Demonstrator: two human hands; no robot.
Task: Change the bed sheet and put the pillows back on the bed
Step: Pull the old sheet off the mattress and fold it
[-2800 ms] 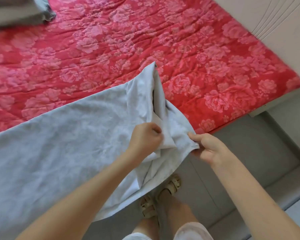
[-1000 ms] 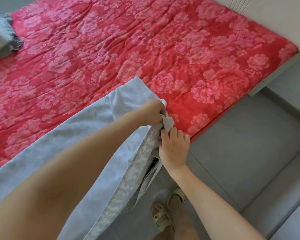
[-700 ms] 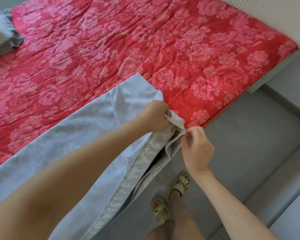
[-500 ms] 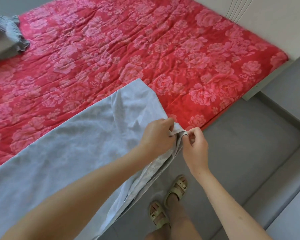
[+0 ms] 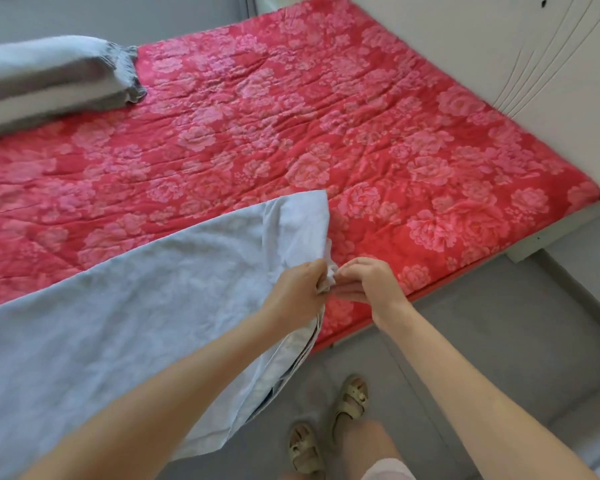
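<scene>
**Bed sheet** (image 5: 136, 306): one, pale blue-grey with a faint woven pattern. It lies folded in a long band across the near-left part of the bed, on top of the quilted pad. Its near edge hangs off the side of the bed toward the floor and shows several layers. One corner lies flat on the pad. Another is bunched up between the two hands.

**Left hand** (image 5: 298, 289): the fingers are curled tight round the bunched corner of the sheet. It grips the corner just above the bed's near edge.

**Right hand** (image 5: 368, 278): just beside the left, meeting it at the fabric. The thumb and curled forefinger pinch the tip of the same corner. The other fingers reach underneath toward the left hand.

**Quilted pad** (image 5: 361, 140): red with pink flowers, wrinkled. It covers the bed and lies bare over the far and right parts.

**Pillow** (image 5: 49, 74): grey-blue with a frilled edge, at the far-left corner of the bed, well apart from the hands. Whether it is one pillow or two stacked, I cannot tell.

**Bed frame** (image 5: 561, 230): white, showing at the right end of the pad.

**Panel** (image 5: 499, 46): white with thin curved grooves, standing against the bed's far-right side.

**Floor** (image 5: 499, 341): grey.

**Sandals** (image 5: 352, 398): one pair, pale olive, strapped. They are on the person's feet, on the floor beside the bed.
</scene>
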